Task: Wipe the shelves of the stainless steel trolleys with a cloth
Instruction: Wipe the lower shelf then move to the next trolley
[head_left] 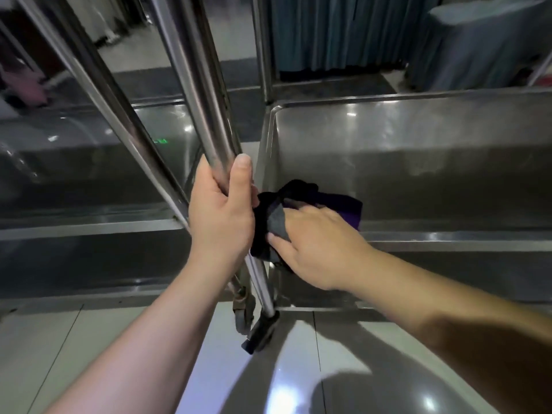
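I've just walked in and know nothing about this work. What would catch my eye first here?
Two bare arms reaching in from below: the left hand grips a shiny steel upright at centre, while the right hand presses a dark cloth into the near left corner of a gleaming trolley shelf. A caster wheel sits on the pale tiled floor below.

Cloth point(301, 210): your right hand point(322, 243) covers its near part.
Right shelf point(418, 162): cut off at the right edge.
Far left: blurred pink shape point(24, 82), unidentifiable.
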{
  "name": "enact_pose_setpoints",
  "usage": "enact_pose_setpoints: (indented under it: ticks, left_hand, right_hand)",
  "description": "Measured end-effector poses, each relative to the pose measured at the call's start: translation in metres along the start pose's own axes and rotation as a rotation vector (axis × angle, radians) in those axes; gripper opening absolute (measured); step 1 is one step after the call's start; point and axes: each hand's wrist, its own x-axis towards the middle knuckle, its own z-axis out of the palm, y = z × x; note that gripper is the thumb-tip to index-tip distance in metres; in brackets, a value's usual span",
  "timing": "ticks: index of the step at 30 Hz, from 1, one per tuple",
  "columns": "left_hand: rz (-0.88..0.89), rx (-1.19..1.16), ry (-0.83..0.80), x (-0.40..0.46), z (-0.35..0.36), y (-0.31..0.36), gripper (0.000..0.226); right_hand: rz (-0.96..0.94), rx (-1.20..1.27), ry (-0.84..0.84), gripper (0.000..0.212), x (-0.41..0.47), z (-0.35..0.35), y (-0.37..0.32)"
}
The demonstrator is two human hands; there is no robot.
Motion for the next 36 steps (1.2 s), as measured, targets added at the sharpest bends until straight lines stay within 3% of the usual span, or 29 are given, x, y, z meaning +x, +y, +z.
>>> enact_pose_setpoints:
  ticks: [4,7,13,17,23,28,33,36]
  left_hand:
    - [0.029,0.097,0.014,0.002,-0.002,-0.003,0.052]
    - [0.033,0.149,0.013,0.0,-0.003,-0.004,0.057]
    - [0.048,0.153,0.057,0.002,0.003,-0.004,0.028]
    - [0.04,0.17,0.101,0.001,0.005,-0.006,0.05]
    - [0.018,0.265,0.125,0.0,0.003,-0.005,0.065]
    - [0.012,0.245,0.118,-0.01,0.004,0.003,0.087]
    - [-0.008,0.253,0.146,-0.012,0.006,0.0,0.087]
    - [-0.038,0.258,0.18,-0.011,0.008,-0.003,0.077]
  right_hand:
    - [-0.018,0.058,-0.201,0.049,0.061,-0.001,0.017]
    - [0.02,0.053,-0.154,0.056,0.126,0.0,0.04]
    - [0.261,0.023,-0.158,0.059,0.216,-0.004,0.086]
    - [0.142,0.035,-0.136,0.057,0.18,-0.003,0.073]
    - [-0.057,0.117,-0.231,0.057,0.036,-0.006,0.031]
    - [0.152,-0.002,-0.131,0.054,-0.033,-0.028,0.043]
    - [0.619,-0.146,-0.018,0.058,-0.076,-0.046,0.102]
    - [0.736,-0.171,-0.037,0.058,-0.072,-0.043,0.099]
